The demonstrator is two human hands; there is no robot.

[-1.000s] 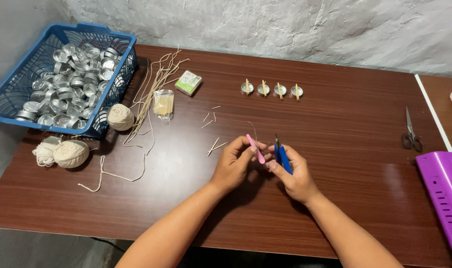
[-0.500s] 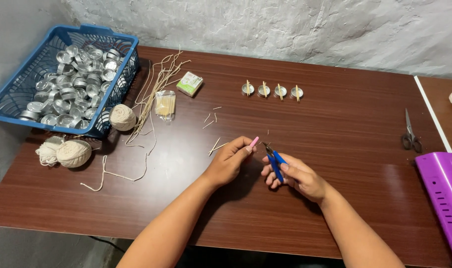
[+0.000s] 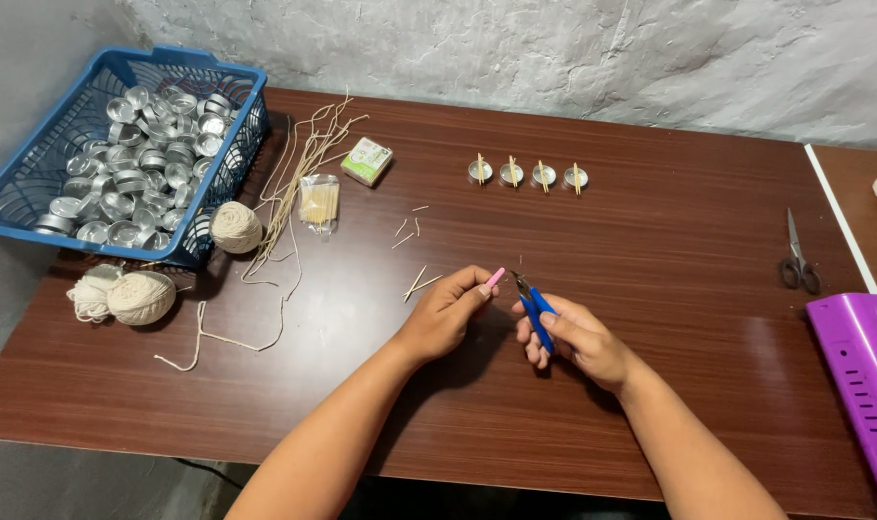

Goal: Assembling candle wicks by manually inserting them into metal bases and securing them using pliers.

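The right hand (image 3: 578, 339) is closed around blue-handled pliers (image 3: 533, 308), its grip wrapped on the handles so the small metal tip points up and to the left. Just left of that tip, close but apart, the left hand (image 3: 448, 313) holds a pink stick (image 3: 494, 278), pinched between thumb and fingers with its end poking out toward the pliers. Both hands rest low over the brown tabletop (image 3: 650, 250).

A few short sticks (image 3: 419, 282) lie just left of the left hand. Well beyond both grips stands a row of four small metal cups (image 3: 526, 174), each with a stick across it. Far left of the left hand sits a blue basket (image 3: 34, 178) full of empty metal cups, with balls of twine (image 3: 236, 227) and loose twine strands (image 3: 299, 178) beside it. Far right of the right hand lie scissors (image 3: 798, 258) and a purple device (image 3: 857, 371) at the edge.
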